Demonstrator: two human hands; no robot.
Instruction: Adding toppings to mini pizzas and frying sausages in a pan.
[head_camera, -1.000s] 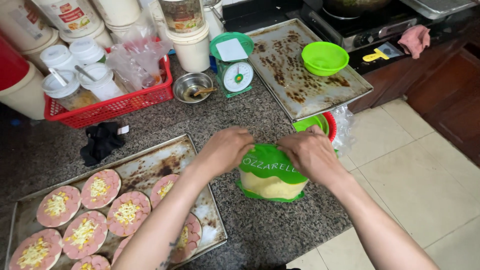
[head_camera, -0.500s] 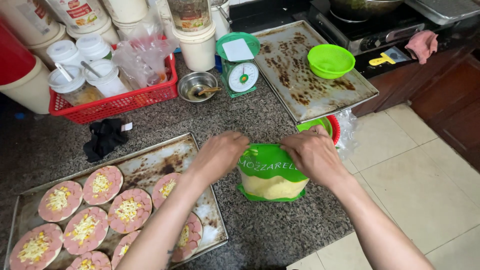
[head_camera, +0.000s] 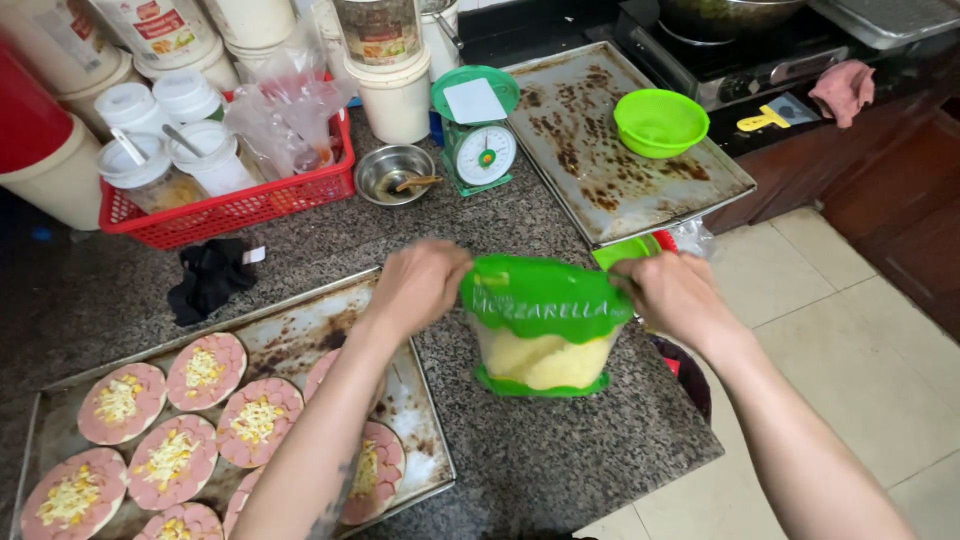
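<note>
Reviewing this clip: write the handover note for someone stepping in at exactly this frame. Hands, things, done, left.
Left hand: grip on the left top edge of the green cheese bag.
Right hand: grip on the bag's right top edge.
The bag is upright over the granite counter, shredded cheese visible inside.
Done: the pizza rounds that show on the near baking tray carry sausage slices and some yellow topping.
Left, judging by the bag: probably cheese onto them.
Second tray holds only a green bowl.
</note>
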